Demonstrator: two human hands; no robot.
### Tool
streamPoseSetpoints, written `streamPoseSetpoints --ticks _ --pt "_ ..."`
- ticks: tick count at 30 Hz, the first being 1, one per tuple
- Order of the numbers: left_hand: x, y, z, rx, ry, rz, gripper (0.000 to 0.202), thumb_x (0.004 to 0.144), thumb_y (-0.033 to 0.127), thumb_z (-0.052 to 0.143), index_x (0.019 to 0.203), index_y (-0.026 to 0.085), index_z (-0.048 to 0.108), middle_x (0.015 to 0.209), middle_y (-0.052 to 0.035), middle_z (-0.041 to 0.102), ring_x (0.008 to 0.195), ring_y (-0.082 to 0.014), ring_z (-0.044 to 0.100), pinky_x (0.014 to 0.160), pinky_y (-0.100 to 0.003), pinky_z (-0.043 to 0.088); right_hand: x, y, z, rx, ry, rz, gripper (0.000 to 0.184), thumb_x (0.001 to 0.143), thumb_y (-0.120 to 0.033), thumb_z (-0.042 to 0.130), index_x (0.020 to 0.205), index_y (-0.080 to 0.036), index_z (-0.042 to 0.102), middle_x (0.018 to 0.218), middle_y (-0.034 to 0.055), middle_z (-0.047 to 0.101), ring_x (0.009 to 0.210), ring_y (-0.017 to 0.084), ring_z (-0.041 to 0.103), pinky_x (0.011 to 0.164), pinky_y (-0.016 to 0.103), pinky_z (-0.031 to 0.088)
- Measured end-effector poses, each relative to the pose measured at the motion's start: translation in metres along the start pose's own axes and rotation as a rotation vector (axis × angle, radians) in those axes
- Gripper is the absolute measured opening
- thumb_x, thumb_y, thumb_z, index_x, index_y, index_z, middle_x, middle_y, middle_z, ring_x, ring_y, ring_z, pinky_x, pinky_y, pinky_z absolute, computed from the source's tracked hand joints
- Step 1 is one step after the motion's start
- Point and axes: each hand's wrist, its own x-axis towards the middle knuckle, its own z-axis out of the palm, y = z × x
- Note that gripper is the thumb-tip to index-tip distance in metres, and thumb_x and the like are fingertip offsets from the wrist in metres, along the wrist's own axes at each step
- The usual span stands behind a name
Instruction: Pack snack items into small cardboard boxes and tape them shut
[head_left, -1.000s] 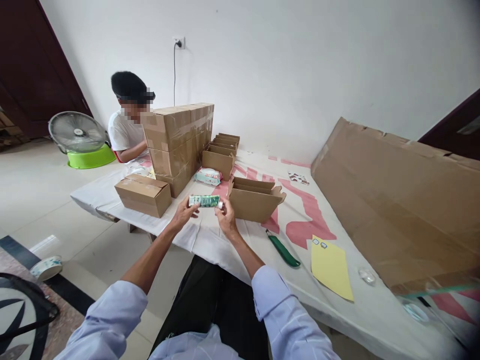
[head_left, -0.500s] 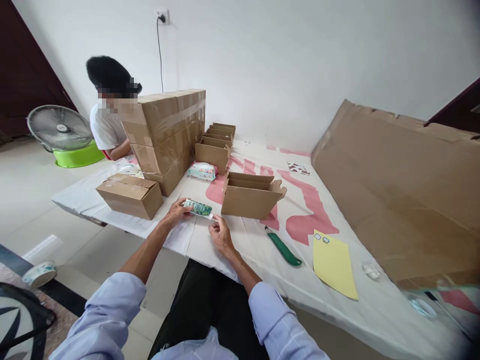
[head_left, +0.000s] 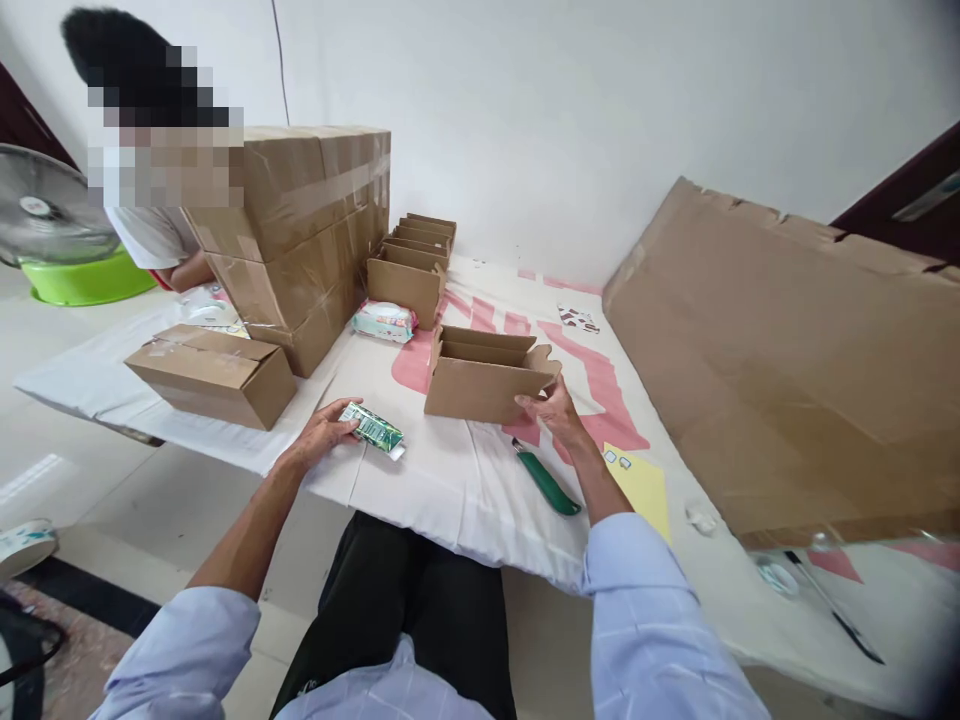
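Note:
My left hand (head_left: pixel 324 432) holds a small green and white tube (head_left: pixel 373 429) low over the white table cover, its cap end pointing right. My right hand (head_left: pixel 555 410) grips the front right corner of an open, unsealed cardboard box (head_left: pixel 480 375) that stands in front of me. The box's inside is not visible from here.
A closed taped box (head_left: pixel 214 372) lies at the left, a tall stack of taped cartons (head_left: pixel 300 240) behind it, with another person beyond. Open boxes (head_left: pixel 409 270), a wipes pack (head_left: pixel 384 321), a green-handled knife (head_left: pixel 546 482), a yellow sheet (head_left: pixel 646 487) and a big flat cardboard (head_left: pixel 795 360) surround.
My right hand let go of the tube and moved right to the open box's corner. My left hand lowered the tube toward the table. The view tilted down and closer.

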Motion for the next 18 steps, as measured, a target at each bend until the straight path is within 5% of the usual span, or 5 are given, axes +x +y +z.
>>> streamPoseSetpoints --ticks 5,11,18 --pt "0.003 0.0 0.0 -0.032 -0.028 -0.03 0.076 0.061 0.039 0.104 0.127 0.017 0.074 0.099 -0.0036 0.073 0.068 -0.0156 0.071 0.067 -0.029 0.062 0.022 -0.013 0.026 0.136 -0.238 0.145 0.074 0.057 -0.046 0.108 0.121 -0.023 0.078 0.117 0.0121 0.084 0.11 0.036 0.077 0.101 0.058 0.065" --pt "0.002 0.001 0.003 0.034 -0.037 -0.027 0.071 0.063 0.041 0.102 0.126 0.019 0.078 0.102 -0.0048 0.076 0.072 -0.0164 0.071 0.066 -0.027 0.06 0.028 -0.007 0.095 0.183 -0.319 0.082 0.081 0.053 -0.05 0.108 0.122 -0.021 0.077 0.112 0.0106 0.086 0.105 0.034 0.079 0.098 0.055 0.067" --pt "0.024 0.001 0.002 0.018 -0.009 -0.132 0.069 0.063 0.037 0.101 0.125 0.017 0.076 0.082 -0.0043 0.076 0.061 -0.0174 0.067 0.056 -0.028 0.058 0.015 0.012 0.176 0.048 -0.266 -0.053 0.071 0.073 -0.052 0.095 0.131 -0.019 0.07 0.12 0.0121 0.081 0.12 0.031 0.073 0.107 0.049 0.061"
